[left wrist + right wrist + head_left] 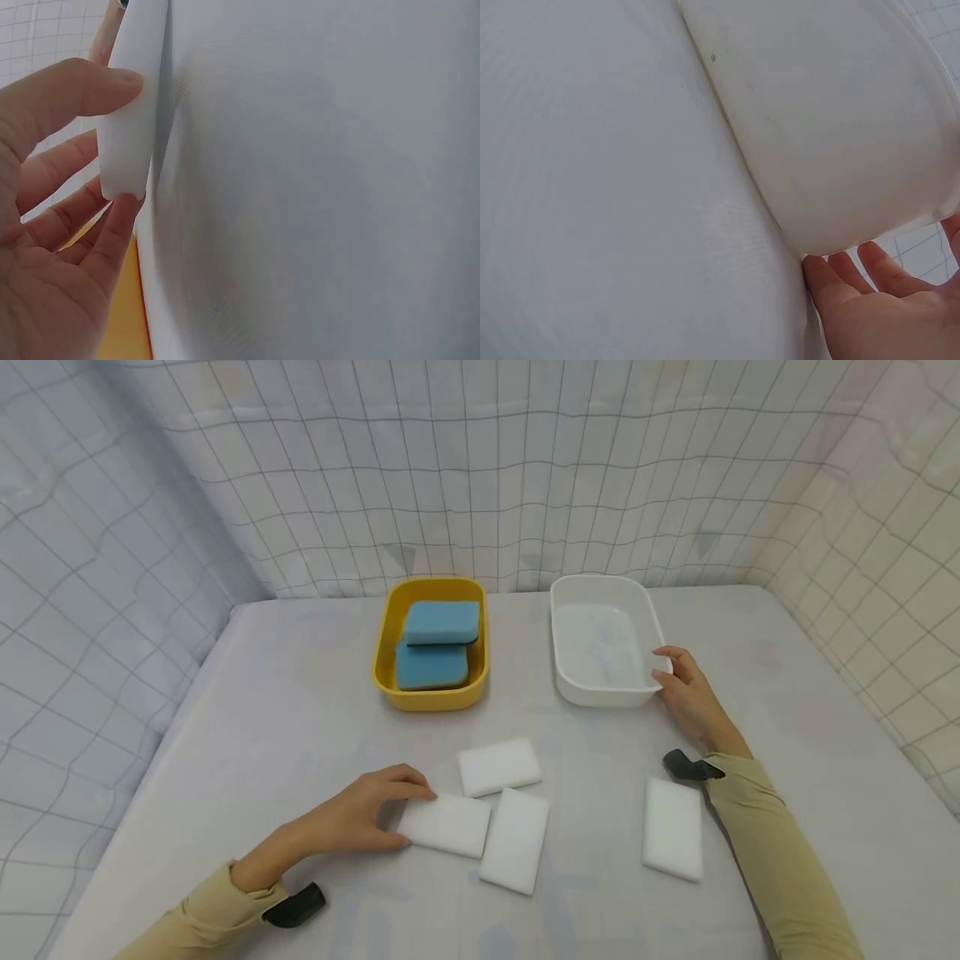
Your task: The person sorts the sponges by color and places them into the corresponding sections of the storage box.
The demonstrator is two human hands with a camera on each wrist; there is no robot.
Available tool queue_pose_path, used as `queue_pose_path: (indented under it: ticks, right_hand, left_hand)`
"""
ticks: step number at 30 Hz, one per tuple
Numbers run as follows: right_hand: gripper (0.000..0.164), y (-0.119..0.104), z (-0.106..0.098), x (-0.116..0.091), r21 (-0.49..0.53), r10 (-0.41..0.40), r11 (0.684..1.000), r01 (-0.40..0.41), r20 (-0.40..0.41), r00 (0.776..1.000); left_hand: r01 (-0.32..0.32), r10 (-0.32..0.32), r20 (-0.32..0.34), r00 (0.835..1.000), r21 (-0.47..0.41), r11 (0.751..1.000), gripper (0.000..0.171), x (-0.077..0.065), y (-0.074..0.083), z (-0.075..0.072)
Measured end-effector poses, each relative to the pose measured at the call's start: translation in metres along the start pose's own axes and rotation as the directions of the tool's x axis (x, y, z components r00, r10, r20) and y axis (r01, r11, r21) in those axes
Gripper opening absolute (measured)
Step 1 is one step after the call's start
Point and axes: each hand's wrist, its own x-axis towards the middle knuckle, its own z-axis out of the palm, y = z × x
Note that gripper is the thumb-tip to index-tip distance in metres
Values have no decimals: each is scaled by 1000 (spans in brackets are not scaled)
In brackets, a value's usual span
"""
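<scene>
My left hand (367, 814) holds a white sponge (446, 824) by its left end, thumb on the near edge and fingers on the far one. Close up in the left wrist view, the thumb lies across the pale sponge (127, 150) and the other fingertips are at its edge and end. Beside it on the table lie two more white sponges, one tilted behind (499, 767) and one upright to the right (514, 841). My right hand (693, 697) grips the rim of a white plastic tub (611, 696) at its near right corner, fingertips against the outer wall.
Left of the white tub stands a yellow tub (433, 700) holding two blue sponges (442, 622), one on top of the other. Another white sponge (672, 828) lies beside the right forearm. A grid-patterned curtain (487, 485) hangs behind the table's far edge.
</scene>
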Motion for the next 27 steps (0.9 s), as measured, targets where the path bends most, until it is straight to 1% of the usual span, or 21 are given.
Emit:
queue_pose_path:
  ticks: [6,11,18,22,27]
  right_hand:
    - [29,0,0,-1,-4,4,1000,-4,0,1000]
    - [29,-1,1,-1,-4,9,1000,-9,-6,1000]
    - [29,-2,1,-1,2,5,1000,-5,-5,1000]
    - [29,-1,1,-1,-1,7,1000,-7,-7,1000]
    - [28,-1,1,1,-5,17,1000,-17,-11,1000]
  left_hand:
    - [-9,9,-23,1000,12,1000,50,-2,-1,0]
    - [-9,11,-51,999,34,999,52,-2,0,-5]
    - [-2,0,-101,995,-20,1000,54,-2,1,-12]
    - [-10,7,-110,994,-27,1000,53,3,1,-14]
    - [-16,13,-125,992,-25,1000,52,14,3,-17]
